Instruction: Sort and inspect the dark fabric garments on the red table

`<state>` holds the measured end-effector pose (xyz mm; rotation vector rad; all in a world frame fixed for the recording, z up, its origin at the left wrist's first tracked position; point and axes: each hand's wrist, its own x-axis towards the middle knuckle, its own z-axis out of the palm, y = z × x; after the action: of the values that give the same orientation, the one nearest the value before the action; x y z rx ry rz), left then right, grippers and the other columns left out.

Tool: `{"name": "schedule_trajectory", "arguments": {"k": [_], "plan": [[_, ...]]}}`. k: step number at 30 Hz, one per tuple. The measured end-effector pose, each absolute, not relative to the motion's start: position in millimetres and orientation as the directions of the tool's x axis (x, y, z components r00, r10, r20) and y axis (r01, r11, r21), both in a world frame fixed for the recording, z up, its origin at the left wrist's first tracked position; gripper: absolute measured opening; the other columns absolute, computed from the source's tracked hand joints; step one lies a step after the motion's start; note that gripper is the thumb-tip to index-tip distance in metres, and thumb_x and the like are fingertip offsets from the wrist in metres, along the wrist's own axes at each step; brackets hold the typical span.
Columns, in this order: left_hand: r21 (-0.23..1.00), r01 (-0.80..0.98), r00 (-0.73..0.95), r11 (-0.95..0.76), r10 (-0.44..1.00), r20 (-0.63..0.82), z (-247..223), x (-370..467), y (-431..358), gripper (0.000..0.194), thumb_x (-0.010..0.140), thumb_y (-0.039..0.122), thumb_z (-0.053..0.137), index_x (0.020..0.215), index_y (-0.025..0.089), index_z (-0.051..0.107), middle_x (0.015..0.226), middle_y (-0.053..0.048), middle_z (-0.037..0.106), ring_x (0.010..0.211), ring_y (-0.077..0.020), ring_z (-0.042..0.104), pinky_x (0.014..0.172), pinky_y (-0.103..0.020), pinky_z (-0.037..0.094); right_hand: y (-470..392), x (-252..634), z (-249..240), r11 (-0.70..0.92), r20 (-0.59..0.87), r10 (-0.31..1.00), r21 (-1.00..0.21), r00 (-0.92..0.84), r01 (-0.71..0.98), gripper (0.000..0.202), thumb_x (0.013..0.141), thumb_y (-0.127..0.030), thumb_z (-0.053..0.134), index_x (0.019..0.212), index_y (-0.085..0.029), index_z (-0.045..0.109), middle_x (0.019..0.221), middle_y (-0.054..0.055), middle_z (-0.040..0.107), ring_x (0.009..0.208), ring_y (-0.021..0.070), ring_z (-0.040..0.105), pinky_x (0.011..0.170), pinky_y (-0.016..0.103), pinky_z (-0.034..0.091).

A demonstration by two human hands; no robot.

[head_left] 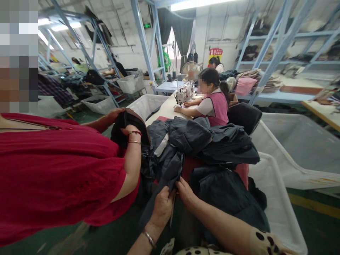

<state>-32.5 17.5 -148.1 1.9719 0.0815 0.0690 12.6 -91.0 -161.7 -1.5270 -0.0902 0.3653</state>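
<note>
Low in the frame, the wearer's 2 hands meet at the near edge of a heap of dark grey garments (186, 141). The left hand (162, 207), a bangle on its wrist, is clenched around a hanging fold of the grey cloth. The right hand (186, 193), just beside it, pinches the same fold with its fingertips. The heap is piled on a red cloth (241, 170) and spills toward a white plastic bin (276, 209) on the right, whose rim runs close along the wearer's right forearm.

On the left, very near, stands a person in a red top (53, 170), filling that side; their 2 hands grip a dark piece with a brown lining (130, 127) at the far left edge of the heap. Little free room is left between this person and the wearer's left arm.

Beyond the heap, a long pale desk (164, 109) carries a sewing machine (184, 92), where a person in a pink vest (217, 106) sits. A second large white bin (297, 148) lies to the right, with green floor (318, 219) open beside it.
</note>
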Motion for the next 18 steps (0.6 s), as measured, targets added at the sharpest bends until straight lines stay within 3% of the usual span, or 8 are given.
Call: {"name": "schedule_trajectory", "arguments": {"k": [2, 5, 7, 9, 11, 12, 15, 18], "plan": [[0.953, 0.130, 0.984, -0.274, 0.156, -0.090, -155, -32, 26, 0.041, 0.081, 0.044, 0.047, 0.095, 0.010, 0.065, 0.093, -0.011, 0.068, 0.090, -0.0244, 0.062, 0.085, -0.034, 0.048, -100, 12, -164, -0.090, -0.059, 0.321, -0.995, 0.945, -0.031, 0.036, 0.077, -0.025, 0.038, 0.104, -0.017, 0.059, 0.100, 0.006, 0.065, 0.093, 0.0183, 0.057, 0.086, 0.030, 0.045], [0.932, 0.292, 0.889, -0.216, 0.420, -0.181, -160, -36, 45, 0.045, 0.080, 0.043, 0.047, 0.104, 0.008, 0.062, 0.100, -0.014, 0.066, 0.097, -0.0268, 0.061, 0.092, -0.039, 0.045, -124, 22, -165, -0.221, -0.029, 0.311, -0.974, 0.950, 0.042, 0.039, 0.075, -0.023, 0.036, 0.106, -0.014, 0.059, 0.101, 0.008, 0.065, 0.095, 0.0204, 0.058, 0.088, 0.032, 0.044], [0.895, 0.352, 0.795, -0.274, 0.592, -0.131, -158, -42, 52, 0.051, 0.078, 0.040, 0.049, 0.116, 0.006, 0.055, 0.116, -0.019, 0.058, 0.105, -0.0292, 0.056, 0.096, -0.043, 0.041, -144, 33, -164, -0.284, -0.047, 0.221, -0.959, 0.974, 0.018, 0.040, 0.078, -0.026, 0.037, 0.111, -0.012, 0.056, 0.108, 0.012, 0.063, 0.103, 0.0236, 0.056, 0.093, 0.035, 0.041], [0.884, 0.280, 0.769, -0.374, 0.638, 0.026, -151, -50, 49, 0.057, 0.076, 0.039, 0.052, 0.124, 0.008, 0.047, 0.128, -0.021, 0.048, 0.112, -0.0298, 0.051, 0.097, -0.044, 0.041, -164, 41, -160, -0.346, -0.044, 0.148, -0.938, 0.988, 0.010, 0.041, 0.081, -0.029, 0.038, 0.115, -0.011, 0.053, 0.112, 0.015, 0.060, 0.108, 0.0261, 0.053, 0.096, 0.038, 0.037], [0.897, 0.137, 0.833, -0.421, 0.539, 0.126, -141, -58, 34, 0.052, 0.077, 0.041, 0.053, 0.121, 0.012, 0.049, 0.126, -0.017, 0.049, 0.110, -0.0270, 0.052, 0.094, -0.041, 0.044, -175, 41, -155, -0.391, -0.034, 0.133, -0.920, 0.991, 0.021, 0.038, 0.082, -0.030, 0.041, 0.113, -0.012, 0.054, 0.108, 0.016, 0.061, 0.104, 0.0269, 0.054, 0.094, 0.038, 0.037], [0.917, 0.095, 0.888, -0.388, 0.450, 0.098, -136, -60, 23, 0.049, 0.077, 0.042, 0.053, 0.117, 0.013, 0.052, 0.121, -0.016, 0.054, 0.106, -0.0256, 0.055, 0.092, -0.039, 0.046, -176, 37, -152, -0.417, -0.026, 0.152, -0.908, 0.988, 0.040, 0.036, 0.081, -0.030, 0.042, 0.111, -0.012, 0.055, 0.106, 0.015, 0.063, 0.101, 0.0265, 0.056, 0.091, 0.037, 0.038], [0.973, 0.206, 0.974, -0.108, 0.120, -0.193, -124, -61, -13, 0.049, 0.078, 0.045, 0.055, 0.117, 0.016, 0.053, 0.114, -0.014, 0.060, 0.104, -0.0245, 0.059, 0.089, -0.036, 0.048, -166, 17, -144, -0.527, -0.009, 0.296, -0.835, 0.955, 0.155, 0.027, 0.080, -0.025, 0.045, 0.102, -0.014, 0.057, 0.097, 0.013, 0.065, 0.088, 0.0229, 0.059, 0.079, 0.032, 0.042], [0.932, 0.338, 0.938, 0.128, 0.037, -0.345, -124, -53, -37, 0.052, 0.079, 0.050, 0.054, 0.120, 0.018, 0.053, 0.118, -0.013, 0.060, 0.114, -0.0247, 0.055, 0.094, -0.035, 0.046, -148, -3, -143, -0.597, -0.030, 0.413, -0.764, 0.910, 0.245, 0.016, 0.078, -0.021, 0.045, 0.087, -0.017, 0.059, 0.084, 0.008, 0.066, 0.072, 0.0173, 0.059, 0.065, 0.026, 0.041]]}}
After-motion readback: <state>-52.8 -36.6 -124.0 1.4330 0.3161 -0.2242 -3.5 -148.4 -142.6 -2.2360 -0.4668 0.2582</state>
